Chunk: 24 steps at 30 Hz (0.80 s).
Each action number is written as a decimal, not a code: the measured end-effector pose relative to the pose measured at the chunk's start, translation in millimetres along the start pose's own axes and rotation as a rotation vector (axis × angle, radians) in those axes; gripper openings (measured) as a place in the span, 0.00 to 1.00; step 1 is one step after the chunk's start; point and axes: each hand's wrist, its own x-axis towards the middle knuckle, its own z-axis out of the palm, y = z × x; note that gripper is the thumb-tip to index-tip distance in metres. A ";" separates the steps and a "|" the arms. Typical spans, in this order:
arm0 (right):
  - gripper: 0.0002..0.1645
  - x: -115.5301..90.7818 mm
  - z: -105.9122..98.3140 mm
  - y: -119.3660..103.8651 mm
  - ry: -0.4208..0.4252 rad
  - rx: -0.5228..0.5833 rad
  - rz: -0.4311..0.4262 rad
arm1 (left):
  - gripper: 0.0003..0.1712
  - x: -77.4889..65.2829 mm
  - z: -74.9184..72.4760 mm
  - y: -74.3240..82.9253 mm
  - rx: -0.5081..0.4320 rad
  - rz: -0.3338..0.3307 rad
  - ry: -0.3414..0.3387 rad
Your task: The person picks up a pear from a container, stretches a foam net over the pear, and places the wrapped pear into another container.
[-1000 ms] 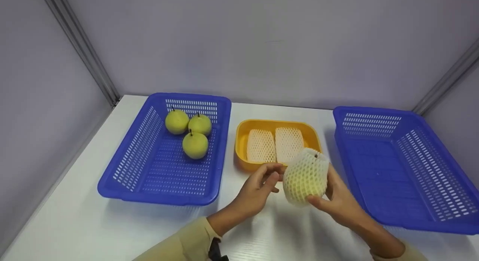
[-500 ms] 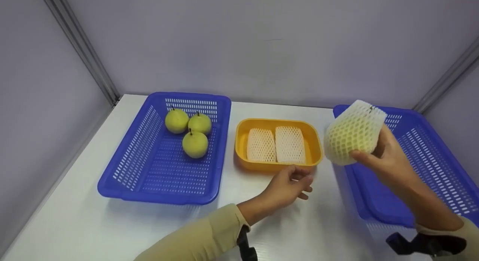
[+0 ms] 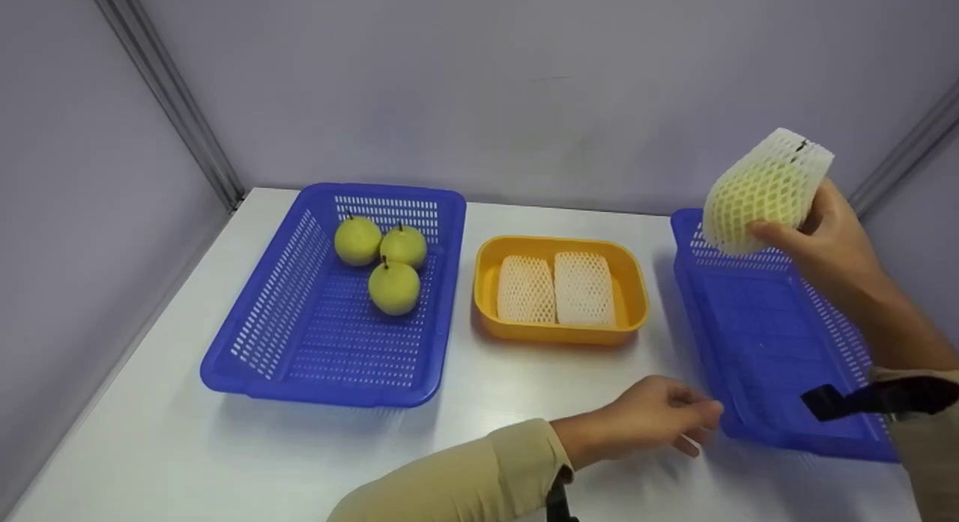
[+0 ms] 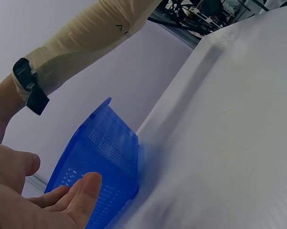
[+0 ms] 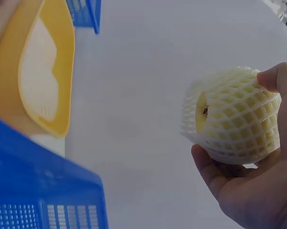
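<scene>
My right hand [image 3: 839,249] grips a pear [image 3: 760,200] wrapped in a white foam net sleeve, raised above the far part of the right blue basket [image 3: 757,357]. In the right wrist view, thumb and fingers curl round the netted pear [image 5: 239,119], and one end of the fruit shows through the sleeve's opening. Near that basket's front left corner, my left hand [image 3: 652,417] hovers with loosely bent fingers and holds nothing. The left wrist view has the same hand [image 4: 43,200] in front of the blue basket [image 4: 105,152].
A yellow tub [image 3: 562,333] between the baskets holds two flat foam net sleeves, one on the left [image 3: 526,290] and one on the right [image 3: 584,290]. In the left blue basket [image 3: 322,391] sit three bare pears [image 3: 394,288]. Grey walls [image 3: 479,95] enclose the white table [image 3: 449,462].
My right hand has carried the netted pear up and rightward, from in front of the yellow tub to over the right basket. My left hand has shifted right and nearer to me.
</scene>
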 end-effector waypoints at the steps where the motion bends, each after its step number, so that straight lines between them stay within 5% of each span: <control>1: 0.45 4.0 -3.1 2.7 0.008 -0.037 0.021 | 0.12 1.3 4.5 0.2 -0.010 -0.008 -0.012; 11: 0.55 41.8 -25.5 43.6 -0.007 -0.179 0.189 | 0.09 12.8 30.0 -6.6 -0.072 -0.001 0.030; 16: 0.57 52.5 -27.7 76.8 -0.014 -0.243 0.200 | 0.11 16.1 33.0 -8.0 -0.026 0.017 0.073; 24: 0.56 52.1 -22.4 129.6 -0.149 -0.325 0.188 | 0.12 17.7 31.0 -1.5 0.061 -0.031 0.086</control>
